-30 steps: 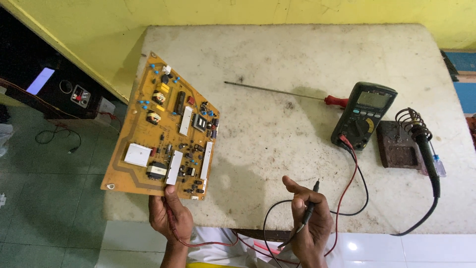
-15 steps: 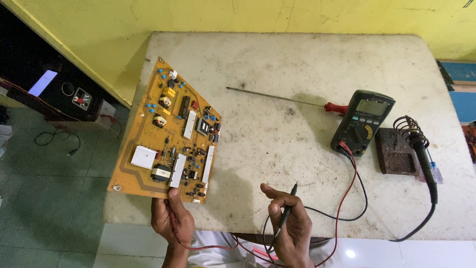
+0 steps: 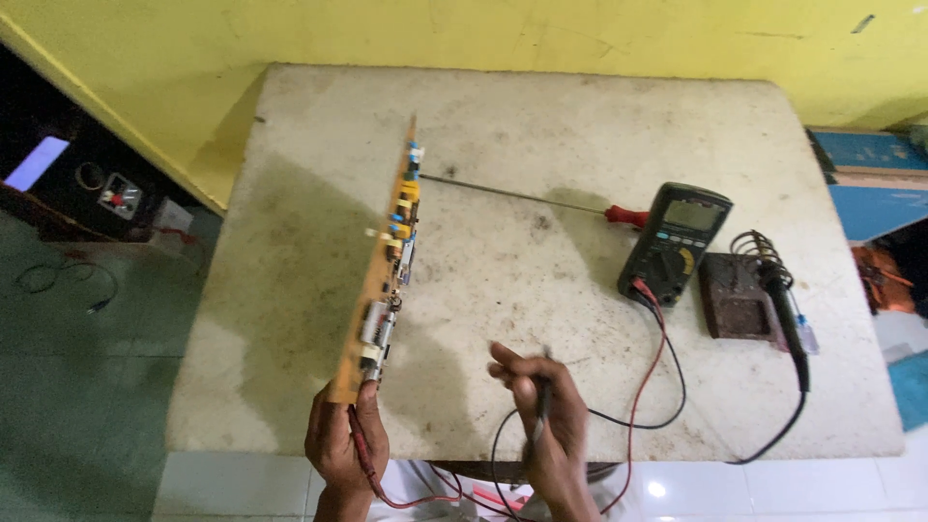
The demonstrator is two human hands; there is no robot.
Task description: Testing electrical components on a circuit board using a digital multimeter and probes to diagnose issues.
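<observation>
The left hand (image 3: 346,447) is clenching the near end of an orange circuit board (image 3: 385,280) studded with components, tilting it up on edge over the desk (image 3: 541,126)'s left half. The right hand (image 3: 546,420) is gripping a black probe (image 3: 541,404) near the front edge.

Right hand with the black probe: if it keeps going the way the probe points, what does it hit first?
The right hand aims the black probe up the picture, away from the person. Bare table comes first, then probably the screwdriver shaft. Depth is unclear; the probe may pass above both.
</observation>
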